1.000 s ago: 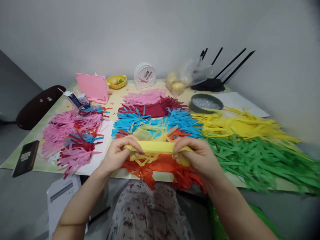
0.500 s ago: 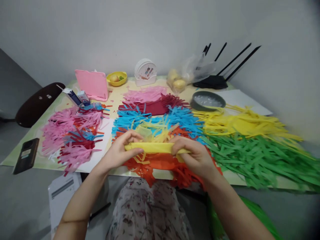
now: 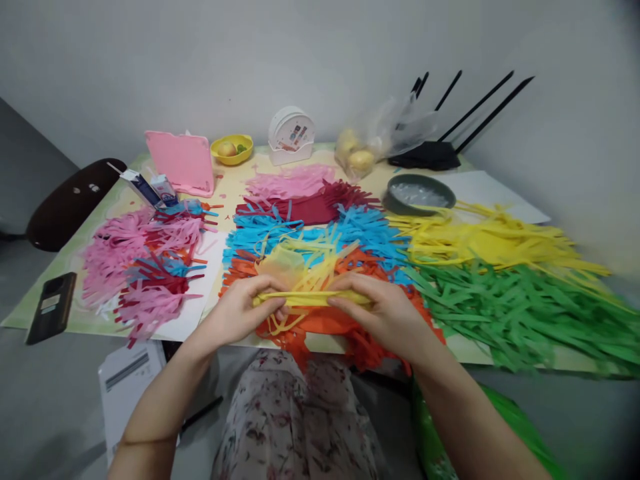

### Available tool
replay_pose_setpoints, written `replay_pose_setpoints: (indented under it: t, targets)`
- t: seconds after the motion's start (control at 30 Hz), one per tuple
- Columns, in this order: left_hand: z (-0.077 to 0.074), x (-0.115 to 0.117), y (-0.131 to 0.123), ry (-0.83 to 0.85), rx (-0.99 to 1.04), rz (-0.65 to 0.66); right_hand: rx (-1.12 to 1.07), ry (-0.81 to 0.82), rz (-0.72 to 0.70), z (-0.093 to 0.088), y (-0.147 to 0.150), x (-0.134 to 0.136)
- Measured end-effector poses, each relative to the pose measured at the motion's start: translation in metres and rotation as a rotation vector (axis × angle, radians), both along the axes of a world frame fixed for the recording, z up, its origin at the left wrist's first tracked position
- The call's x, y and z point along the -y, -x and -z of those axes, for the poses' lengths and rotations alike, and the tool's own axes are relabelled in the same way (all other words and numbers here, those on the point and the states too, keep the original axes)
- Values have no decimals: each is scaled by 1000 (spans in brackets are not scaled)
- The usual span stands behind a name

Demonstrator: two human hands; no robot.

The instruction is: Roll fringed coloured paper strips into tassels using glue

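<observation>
Both hands pinch a folded yellow paper (image 3: 313, 298): the left hand (image 3: 239, 315) clamps one end, the right hand (image 3: 386, 313) the other, just above an orange fringe pile (image 3: 333, 325). Beyond them lie many fringed sheets (image 3: 367, 235), seemingly finished; this one looks only part-folded.

Green paper fringe (image 3: 500, 313) at four o'clock, pink paper fringe (image 3: 125, 260) at nine, black phone (image 3: 50, 308) at eight, grey bowl (image 3: 419, 195) at two

The fringed yellow paper strip (image 3: 313, 298) stretches level, left to right. It hangs above the near edge of the bench (image 3: 234, 195).
</observation>
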State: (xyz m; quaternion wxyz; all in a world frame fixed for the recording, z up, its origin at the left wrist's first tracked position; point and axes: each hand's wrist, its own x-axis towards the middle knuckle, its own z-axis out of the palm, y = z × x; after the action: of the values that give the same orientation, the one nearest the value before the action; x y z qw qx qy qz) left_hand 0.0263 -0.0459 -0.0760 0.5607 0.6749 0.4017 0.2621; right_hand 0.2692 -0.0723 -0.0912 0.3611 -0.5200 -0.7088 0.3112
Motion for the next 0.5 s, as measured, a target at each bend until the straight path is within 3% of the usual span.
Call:
replay_pose_setpoints:
  t: [0.27,0.5]
  targets:
    - [3,5,3,101,130,-97,-245,116,42,-3,5,2]
    - [13,3,4,88,329,-86,-443,79,-12,4,3,2]
